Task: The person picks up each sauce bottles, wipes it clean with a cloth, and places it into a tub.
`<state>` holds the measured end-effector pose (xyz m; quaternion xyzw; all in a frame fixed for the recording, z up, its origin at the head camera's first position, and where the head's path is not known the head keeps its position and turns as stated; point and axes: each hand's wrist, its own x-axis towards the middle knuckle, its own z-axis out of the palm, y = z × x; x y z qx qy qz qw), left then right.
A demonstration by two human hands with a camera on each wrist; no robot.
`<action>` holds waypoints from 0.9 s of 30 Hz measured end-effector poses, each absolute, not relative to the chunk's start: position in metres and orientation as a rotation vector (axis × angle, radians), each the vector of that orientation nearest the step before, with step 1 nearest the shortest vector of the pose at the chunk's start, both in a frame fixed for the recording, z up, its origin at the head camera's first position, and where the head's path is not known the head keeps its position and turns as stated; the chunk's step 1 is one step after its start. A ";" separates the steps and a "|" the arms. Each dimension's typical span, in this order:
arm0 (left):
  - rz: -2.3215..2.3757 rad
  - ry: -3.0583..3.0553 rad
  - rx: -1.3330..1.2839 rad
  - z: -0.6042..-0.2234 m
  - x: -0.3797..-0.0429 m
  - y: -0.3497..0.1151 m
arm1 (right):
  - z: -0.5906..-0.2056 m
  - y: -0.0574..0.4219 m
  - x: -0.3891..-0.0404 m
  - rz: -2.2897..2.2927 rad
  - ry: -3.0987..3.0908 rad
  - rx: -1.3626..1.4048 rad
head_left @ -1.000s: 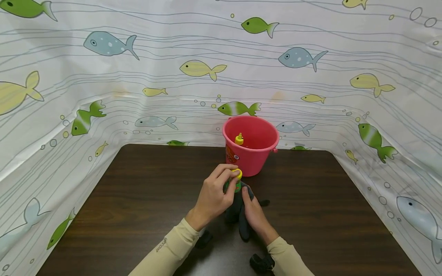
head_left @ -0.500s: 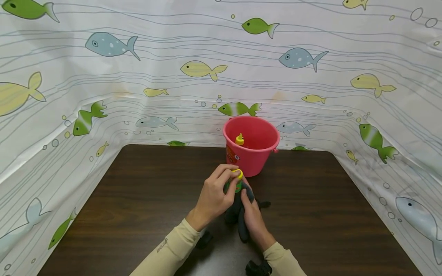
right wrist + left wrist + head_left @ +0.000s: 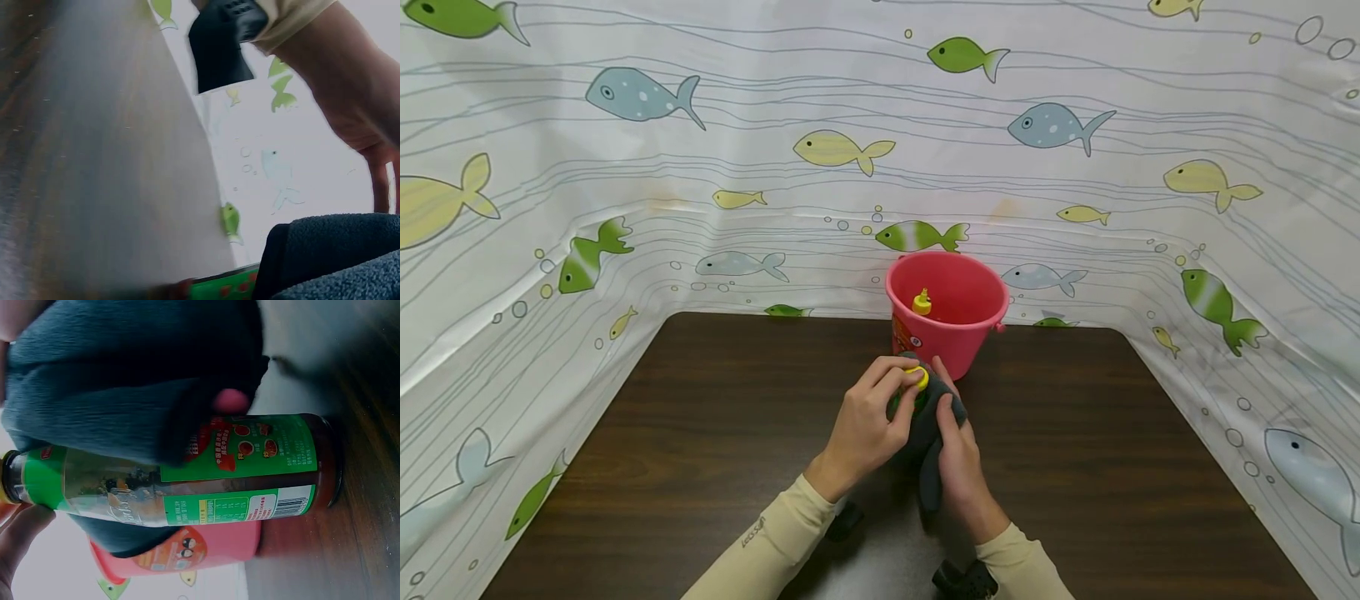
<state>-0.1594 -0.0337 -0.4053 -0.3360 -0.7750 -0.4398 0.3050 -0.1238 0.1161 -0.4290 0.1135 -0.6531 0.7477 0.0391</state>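
Note:
My left hand [image 3: 868,417] pinches the yellow cap [image 3: 921,380] of a glass sauce bottle [image 3: 237,481], which stands on the table. The bottle has green printed labels and dark contents. Wrapped partly around it is a dark grey cloth [image 3: 928,425], which my right hand [image 3: 958,446] grips on the bottle's right side. The left wrist view shows the cloth [image 3: 125,381] against the bottle's upper part, with one pink fingertip [image 3: 231,401] at the label. In the right wrist view, the cloth [image 3: 337,250] hides much of the bottle [image 3: 222,286].
A pink bucket [image 3: 951,346] stands just behind the hands, holding a bottle with a yellow nozzle top [image 3: 922,302]. Brown wood-grain tabletop [image 3: 715,417] lies around them. A fish-patterned sheet [image 3: 737,167] encloses the back and sides.
My right hand has shifted slightly to the right and brought the cloth higher, covering more of the bottle near its cap. My left hand has stayed on the cap.

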 end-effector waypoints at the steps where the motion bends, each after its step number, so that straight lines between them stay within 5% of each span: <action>1: -1.167 -2.055 -0.889 -0.405 -0.159 -0.034 | -0.426 0.116 -0.123 2.288 -2.000 0.356; 27: -1.161 -2.036 -0.882 -0.407 -0.161 -0.034 | -0.425 0.121 -0.117 2.154 -2.132 0.423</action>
